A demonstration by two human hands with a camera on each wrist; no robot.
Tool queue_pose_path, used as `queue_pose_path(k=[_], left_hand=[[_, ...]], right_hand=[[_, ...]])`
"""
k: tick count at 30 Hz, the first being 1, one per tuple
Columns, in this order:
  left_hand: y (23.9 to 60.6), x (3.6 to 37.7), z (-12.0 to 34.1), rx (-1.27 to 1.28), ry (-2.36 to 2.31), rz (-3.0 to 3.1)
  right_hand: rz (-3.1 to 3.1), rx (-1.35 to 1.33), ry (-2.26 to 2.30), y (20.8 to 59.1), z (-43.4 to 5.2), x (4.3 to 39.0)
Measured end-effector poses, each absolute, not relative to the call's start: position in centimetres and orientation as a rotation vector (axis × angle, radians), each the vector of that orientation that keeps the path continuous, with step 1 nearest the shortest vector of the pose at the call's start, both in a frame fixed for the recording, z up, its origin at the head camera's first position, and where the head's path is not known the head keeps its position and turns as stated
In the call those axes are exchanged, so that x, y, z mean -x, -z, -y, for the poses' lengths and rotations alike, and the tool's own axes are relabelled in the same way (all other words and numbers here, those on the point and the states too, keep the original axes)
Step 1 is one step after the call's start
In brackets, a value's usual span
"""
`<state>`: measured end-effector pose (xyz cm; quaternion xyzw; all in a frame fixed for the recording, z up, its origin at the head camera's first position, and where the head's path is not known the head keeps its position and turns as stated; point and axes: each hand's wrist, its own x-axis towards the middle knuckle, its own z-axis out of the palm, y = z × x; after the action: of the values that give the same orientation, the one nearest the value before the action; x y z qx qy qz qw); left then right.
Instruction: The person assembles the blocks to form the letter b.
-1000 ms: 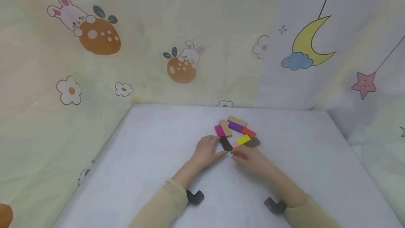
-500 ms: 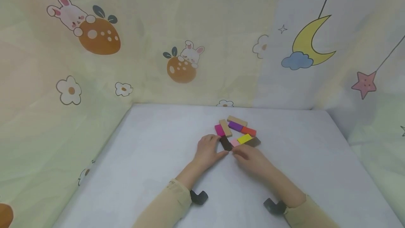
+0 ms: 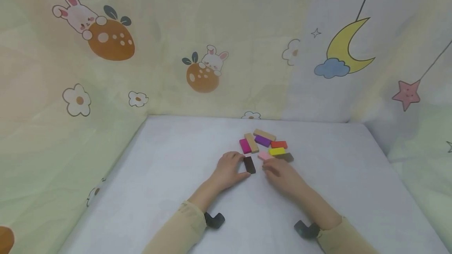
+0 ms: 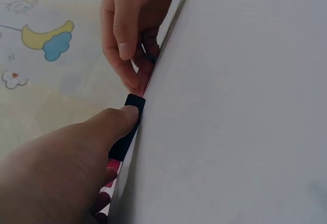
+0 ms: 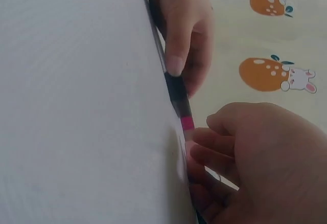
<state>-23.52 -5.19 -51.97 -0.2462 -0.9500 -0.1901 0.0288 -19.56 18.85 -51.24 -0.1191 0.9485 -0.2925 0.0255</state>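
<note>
In the head view my left hand (image 3: 228,170) holds a black block (image 3: 249,165) between the thumb at its near end and fingertips at its far end. The left wrist view shows the thumb on this black block (image 4: 122,142). My right hand (image 3: 285,176) has its fingertips at a pink block (image 3: 265,155), partly covering it. In the right wrist view the fingers of my right hand (image 5: 255,157) are bent loosely at the table surface, thumb apart from them. Beyond the pink block lie a yellow block (image 3: 277,151) and a grey-brown block (image 3: 285,157).
Behind the hands lie a magenta block (image 3: 245,146), a purple block (image 3: 263,141), a red block (image 3: 279,144) and two tan blocks, one upright in view (image 3: 251,142), one at the back (image 3: 265,134). They rest on a white tabletop (image 3: 159,160); a printed cloth (image 3: 254,81) hangs behind.
My left hand has drawn the black block toward me, away from the magenta block. The pink, yellow, grey-brown and red blocks have turned and shifted slightly; my right hand has moved slightly right.
</note>
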Motion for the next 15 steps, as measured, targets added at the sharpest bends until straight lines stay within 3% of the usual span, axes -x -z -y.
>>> queue_pose_path(k=[15], left_hand=[[52.4, 23.1, 8.6, 0.979, 0.728, 2.949]], right_hand=[[-2.929, 0.348, 0.87, 50.6, -18.4, 19.1]])
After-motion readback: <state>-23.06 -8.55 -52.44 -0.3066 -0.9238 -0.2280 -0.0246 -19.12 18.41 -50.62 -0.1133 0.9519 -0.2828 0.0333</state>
